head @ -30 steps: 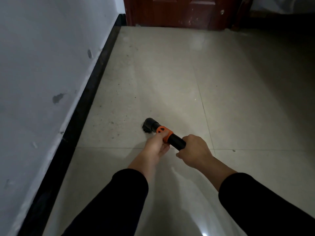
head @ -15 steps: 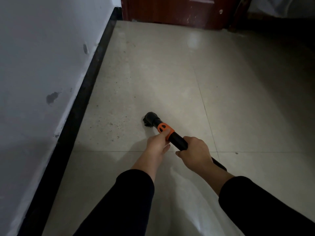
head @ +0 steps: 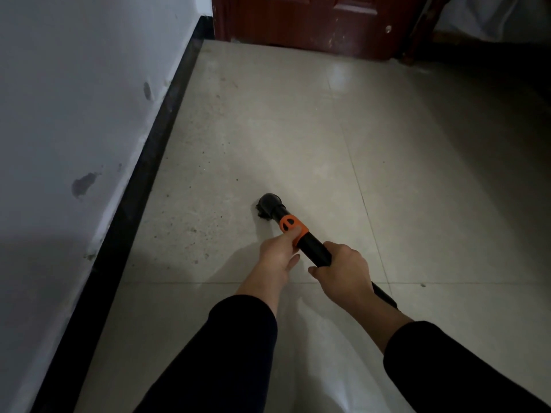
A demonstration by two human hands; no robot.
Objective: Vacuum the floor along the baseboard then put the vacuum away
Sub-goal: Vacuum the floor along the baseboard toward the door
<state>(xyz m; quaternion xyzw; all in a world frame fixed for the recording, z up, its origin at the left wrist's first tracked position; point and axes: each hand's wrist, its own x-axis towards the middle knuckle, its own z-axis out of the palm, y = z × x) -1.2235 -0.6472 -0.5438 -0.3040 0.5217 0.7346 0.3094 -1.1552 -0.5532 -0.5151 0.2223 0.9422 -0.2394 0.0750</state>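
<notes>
A black vacuum tube (head: pixel 313 248) with an orange collar (head: pixel 293 226) slants down to the beige tile floor (head: pixel 268 138). Its round brush nozzle (head: pixel 268 205) touches the floor a little way right of the black baseboard (head: pixel 143 180). My left hand (head: pixel 275 251) grips the tube at the orange collar, thumb on top. My right hand (head: pixel 343 269) grips the black tube just behind it. The tube's rear end is hidden under my right arm. Dust specks lie on the tile between nozzle and baseboard.
A white wall (head: pixel 74 114) with scuff marks rises on the left above the baseboard. A dark red wooden door (head: pixel 313 22) closes the far end. The right side of the floor lies in shadow.
The nozzle has slid a little forward along the floor, and the view has shifted with it. Both hands keep the same grip on the tube.
</notes>
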